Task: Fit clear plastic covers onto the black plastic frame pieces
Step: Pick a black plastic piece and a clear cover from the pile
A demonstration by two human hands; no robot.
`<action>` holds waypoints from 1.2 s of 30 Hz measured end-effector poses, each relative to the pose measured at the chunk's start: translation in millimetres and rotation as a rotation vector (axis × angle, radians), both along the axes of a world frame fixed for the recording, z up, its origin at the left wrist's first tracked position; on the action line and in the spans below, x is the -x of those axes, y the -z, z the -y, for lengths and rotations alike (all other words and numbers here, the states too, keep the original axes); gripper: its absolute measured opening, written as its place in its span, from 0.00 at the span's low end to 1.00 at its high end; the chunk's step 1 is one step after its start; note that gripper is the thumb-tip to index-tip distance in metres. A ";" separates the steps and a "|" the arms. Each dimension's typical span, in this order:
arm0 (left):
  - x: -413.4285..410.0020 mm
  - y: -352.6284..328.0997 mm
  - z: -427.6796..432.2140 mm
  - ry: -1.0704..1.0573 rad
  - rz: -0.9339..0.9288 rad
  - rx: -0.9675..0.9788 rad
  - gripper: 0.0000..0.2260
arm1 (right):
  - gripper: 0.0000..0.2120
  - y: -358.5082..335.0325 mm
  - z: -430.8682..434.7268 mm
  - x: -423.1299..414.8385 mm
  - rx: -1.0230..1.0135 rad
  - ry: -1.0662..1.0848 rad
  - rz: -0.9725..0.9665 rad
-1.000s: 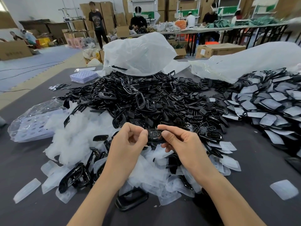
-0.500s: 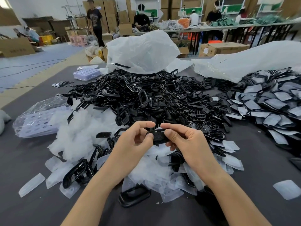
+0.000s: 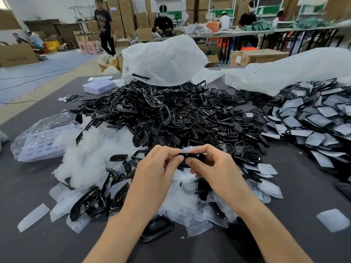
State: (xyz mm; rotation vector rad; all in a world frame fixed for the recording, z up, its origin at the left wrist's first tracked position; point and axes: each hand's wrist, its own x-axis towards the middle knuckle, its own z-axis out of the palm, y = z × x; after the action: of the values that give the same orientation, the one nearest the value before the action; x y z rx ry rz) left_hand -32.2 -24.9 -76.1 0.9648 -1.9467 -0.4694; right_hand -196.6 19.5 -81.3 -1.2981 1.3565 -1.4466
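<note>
A small black plastic frame piece (image 3: 193, 155) is held above the table's middle, pinched from both ends. My left hand (image 3: 157, 168) grips its left end with thumb and curled fingers, and my right hand (image 3: 212, 164) pinches its right end. A clear cover edge shows just behind it; whether it sits on the frame I cannot tell. Loose clear plastic covers (image 3: 190, 198) lie heaped under my hands. A large pile of black frame pieces (image 3: 171, 114) fills the table behind.
Covered pieces (image 3: 313, 122) are stacked at the right. White foam wrap (image 3: 89, 149) and a bagged tray (image 3: 41, 139) lie left. Big white plastic bags (image 3: 163, 59) stand at the back. The grey table (image 3: 38, 243) shows at the front corners. People work at benches beyond.
Both hands have lifted the black piece slightly and turned it edge-on toward me; the fingers have closed tighter around its ends.
</note>
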 end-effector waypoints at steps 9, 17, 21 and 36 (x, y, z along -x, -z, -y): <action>-21.2 -11.3 6.4 -0.033 0.417 0.022 0.17 | 0.07 0.4 3.0 13.6 0.014 0.220 -0.067; -22.0 -8.0 8.0 -0.015 0.585 0.136 0.08 | 0.04 -1.3 4.7 15.7 -0.002 0.268 0.069; -16.6 -7.8 3.5 -0.041 0.203 -0.005 0.08 | 0.04 -5.0 3.6 13.3 -0.025 0.207 0.268; -1.3 -8.2 -5.0 0.175 -0.076 -0.419 0.06 | 0.06 -8.5 2.4 -3.6 -0.080 0.002 0.745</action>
State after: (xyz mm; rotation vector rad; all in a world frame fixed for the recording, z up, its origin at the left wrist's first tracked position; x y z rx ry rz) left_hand -31.0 -19.9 -67.9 1.0178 -1.9093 -1.0304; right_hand -193.0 17.1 -72.8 -0.5917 0.8927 -1.6257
